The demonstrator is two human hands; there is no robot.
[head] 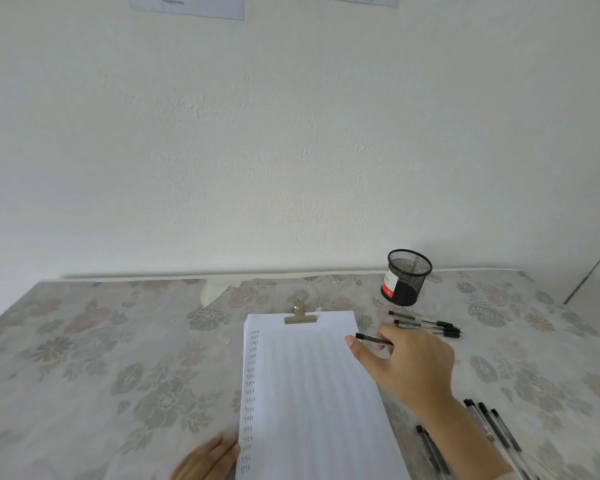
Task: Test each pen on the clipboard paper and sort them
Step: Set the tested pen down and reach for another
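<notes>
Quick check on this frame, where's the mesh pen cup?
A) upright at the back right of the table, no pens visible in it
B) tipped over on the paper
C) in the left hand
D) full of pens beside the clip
A: the mesh pen cup stands upright near the wall, behind the pens lying on the table, with no pens sticking out of it.

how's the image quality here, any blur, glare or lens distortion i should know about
Head view: soft, even light with no glare on the paper; only a faint shadow beside the mesh pen cup. Wide-angle bending curves the table edge. The left hand and the pens near the bottom edge look smeared, and the test marks are too soft to read; the right hand is fairly sharp.
</notes>
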